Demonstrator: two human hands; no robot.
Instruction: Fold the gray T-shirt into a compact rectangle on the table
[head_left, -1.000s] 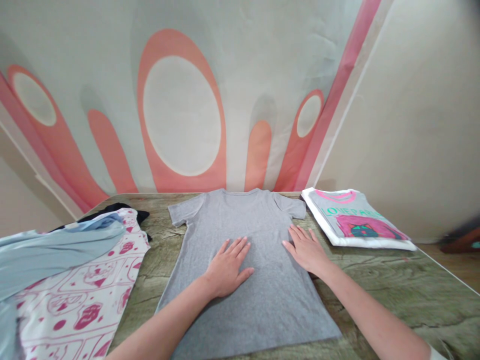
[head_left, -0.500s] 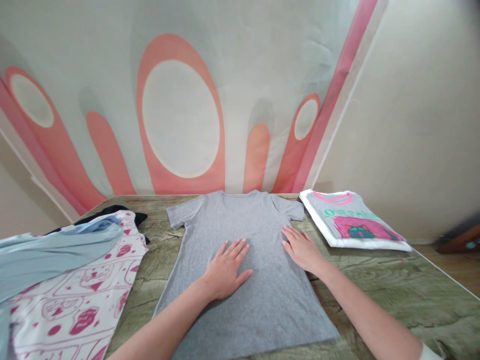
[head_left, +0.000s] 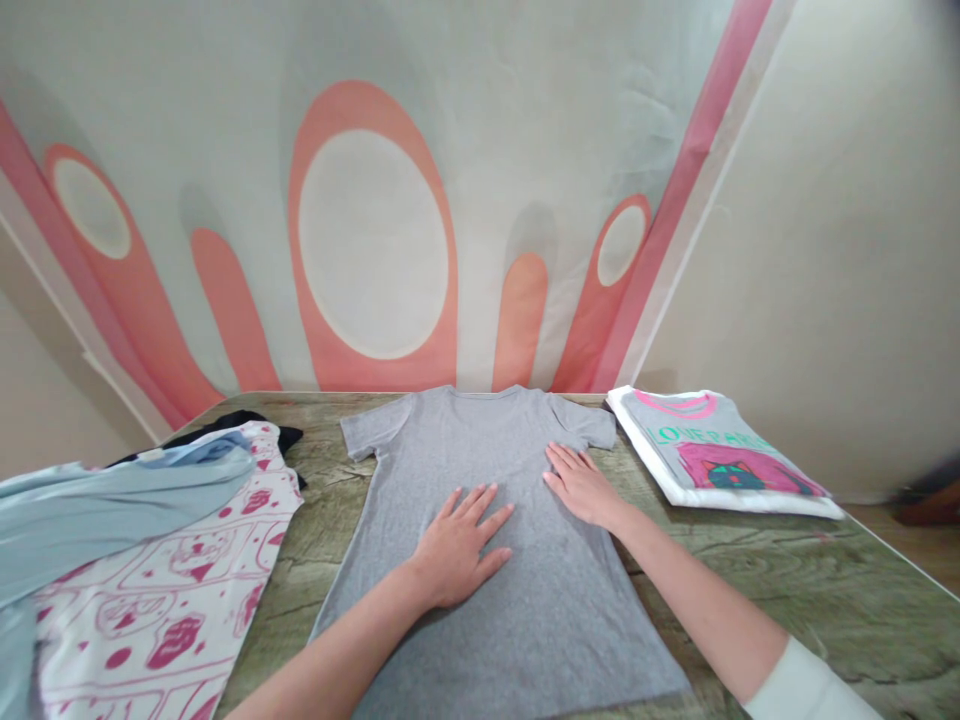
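Observation:
A grey short-sleeved T-shirt [head_left: 480, 430] lies spread on the table, its neck at the far edge and its hem toward me. My left hand [head_left: 459, 550] rests flat on the middle of the shirt with the fingers spread. Near the shirt's right side, below the right sleeve, my right hand [head_left: 581, 485] lies palm down, fingers stretched out. Neither hand grips the cloth.
To the right sits a folded stack of shirts [head_left: 720, 450], the top one grey with a pink collar and a cat print. Loose light blue [head_left: 127, 510] and pink-patterned white clothes [head_left: 157, 620] lie at the left, with a black garment [head_left: 289, 438] behind. The wood-grain table [head_left: 825, 590] meets a wall.
My right hand has slid a little inward and up the shirt. My left hand stays on the middle of it, its fingers spread wider. The view has shifted slightly.

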